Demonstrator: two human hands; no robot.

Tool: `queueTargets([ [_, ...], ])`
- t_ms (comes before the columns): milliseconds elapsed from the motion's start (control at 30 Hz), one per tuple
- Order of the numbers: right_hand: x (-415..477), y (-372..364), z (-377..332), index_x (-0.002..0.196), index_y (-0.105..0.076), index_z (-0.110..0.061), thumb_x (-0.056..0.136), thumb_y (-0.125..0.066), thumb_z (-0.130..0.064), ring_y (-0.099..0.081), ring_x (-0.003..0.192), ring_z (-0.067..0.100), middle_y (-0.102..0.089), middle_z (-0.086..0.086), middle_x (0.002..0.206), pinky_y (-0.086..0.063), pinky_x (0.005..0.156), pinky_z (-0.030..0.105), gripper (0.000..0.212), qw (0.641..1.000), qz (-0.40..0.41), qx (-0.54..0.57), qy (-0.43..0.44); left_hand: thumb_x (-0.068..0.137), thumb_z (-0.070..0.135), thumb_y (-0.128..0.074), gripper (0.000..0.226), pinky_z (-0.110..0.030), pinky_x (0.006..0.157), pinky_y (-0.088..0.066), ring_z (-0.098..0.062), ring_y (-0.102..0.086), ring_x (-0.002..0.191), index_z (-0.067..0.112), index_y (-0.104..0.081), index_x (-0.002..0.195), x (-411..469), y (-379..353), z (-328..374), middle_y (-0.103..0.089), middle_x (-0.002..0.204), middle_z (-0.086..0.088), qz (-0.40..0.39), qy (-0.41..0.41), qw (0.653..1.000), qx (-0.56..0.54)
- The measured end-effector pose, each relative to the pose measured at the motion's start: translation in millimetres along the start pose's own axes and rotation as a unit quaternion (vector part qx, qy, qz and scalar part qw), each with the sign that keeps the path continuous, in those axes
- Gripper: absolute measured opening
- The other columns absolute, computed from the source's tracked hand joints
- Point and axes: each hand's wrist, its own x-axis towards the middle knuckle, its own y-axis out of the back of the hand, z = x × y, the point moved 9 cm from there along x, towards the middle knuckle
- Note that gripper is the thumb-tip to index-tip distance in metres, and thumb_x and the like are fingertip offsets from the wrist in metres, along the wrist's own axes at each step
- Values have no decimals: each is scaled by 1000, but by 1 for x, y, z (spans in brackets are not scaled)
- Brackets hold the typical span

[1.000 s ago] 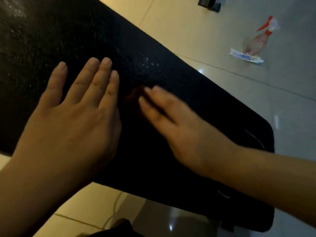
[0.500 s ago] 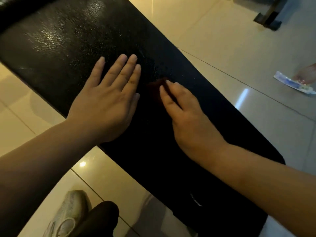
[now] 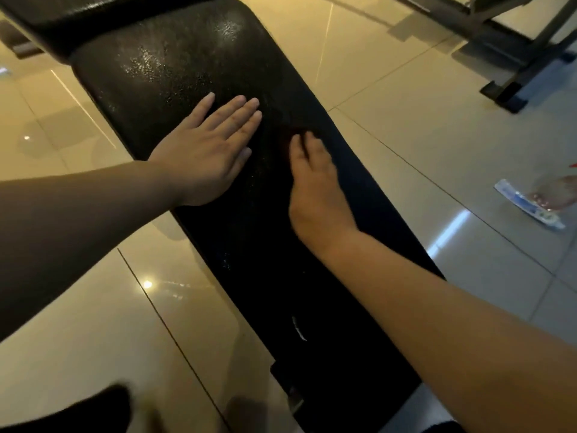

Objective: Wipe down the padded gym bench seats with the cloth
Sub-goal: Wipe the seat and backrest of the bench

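Reddish cloth under right hand.

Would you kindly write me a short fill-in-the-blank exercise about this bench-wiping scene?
1. The left hand lies ___ on the bench pad.
2. The right hand presses the cloth onto the ___ pad.
3. The bottle lies on the tiled ___.
Missing words: flat; black; floor.
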Motion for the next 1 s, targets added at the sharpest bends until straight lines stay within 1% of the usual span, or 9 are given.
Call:
queueTargets([
  [100, -27, -3, 4, 162, -10, -27, 104, -48, -18, 7, 154, 14, 1, -8, 168, -8, 125, 42, 70, 996, -48, -26, 77, 102, 48, -4, 64, -45, 124, 5, -16, 7, 153, 19, -2, 159, -1, 4, 3, 0, 167, -1, 17, 4, 1000, -3],
  [267, -2, 26, 42, 162, -7, -21, 107, -41, -11, 2, 154, 20, 1, -4, 168, -13, 127, 46, 65, 996, 44, 12, -74, 103, 45, -9, 60, -40, 124, 2, -14, 1, 153, 22, -14, 158, 2, 5, 5, -9, 166, 3, 30, -21, 998, -57],
  [333, 6, 16, 18, 162, -7, -20, 108, -42, -17, 3, 155, 21, 1, -4, 169, -13, 127, 45, 65, 996, 56, 15, -70, 105, 42, -14, 55, -38, 124, 0, -13, -1, 153, 24, -17, 157, 0, 6, 5, -12, 165, 5, 25, -26, 996, -84],
  [500, -3, 0, 5, 161, -14, -31, 110, -36, -22, -7, 153, 12, -8, -16, 166, -19, 125, 43, 56, 1000, 6, 24, 3, 102, 42, -12, 59, -37, 124, 5, -14, 9, 152, 23, -4, 158, -2, 1, 13, 2, 166, 3, 10, -22, 997, -78],
  [633, 6, 17, 34, 161, -15, -27, 107, -39, -17, -16, 150, 15, -13, -9, 165, -21, 124, 41, 60, 994, 94, -22, -44, 102, 41, 2, 60, -42, 125, 3, -20, 15, 152, 17, 6, 157, -6, -6, 20, 13, 165, -3, 38, -37, 997, -60],
  [733, 19, 15, 31, 161, -15, -23, 106, -39, -15, -20, 149, 18, -16, -3, 164, -25, 124, 42, 60, 991, 118, -26, -56, 105, 41, -8, 58, -40, 125, 3, -19, 9, 152, 17, 1, 157, -5, -7, 26, 6, 165, -3, 58, -89, 992, -67],
  [867, 14, 6, 19, 160, -16, -35, 108, -37, -25, -16, 147, 3, -14, -18, 161, -22, 120, 29, 57, 997, 74, 31, -12, 105, 40, -11, 57, -38, 124, 4, -16, 9, 152, 17, 1, 156, 1, -13, 30, 4, 165, -3, 48, -114, 990, -67],
  [933, -2, -3, 21, 157, -14, -43, 107, -37, -27, -16, 149, 2, -13, -24, 160, -23, 119, 28, 58, 998, 39, 33, 34, 104, 38, -10, 58, -39, 125, -4, -19, -1, 153, 12, -8, 156, 0, -9, 29, -7, 165, -7, 72, -105, 989, -74],
  [1000, -7, 4, 29, 158, -17, -41, 107, -37, -26, -20, 149, 7, -16, -18, 161, -25, 121, 34, 57, 997, 55, -15, 57, 103, 39, -13, 60, -39, 125, -11, -21, -11, 152, 10, -17, 156, -2, -7, 27, -17, 164, -10, 89, -83, 989, -81],
])
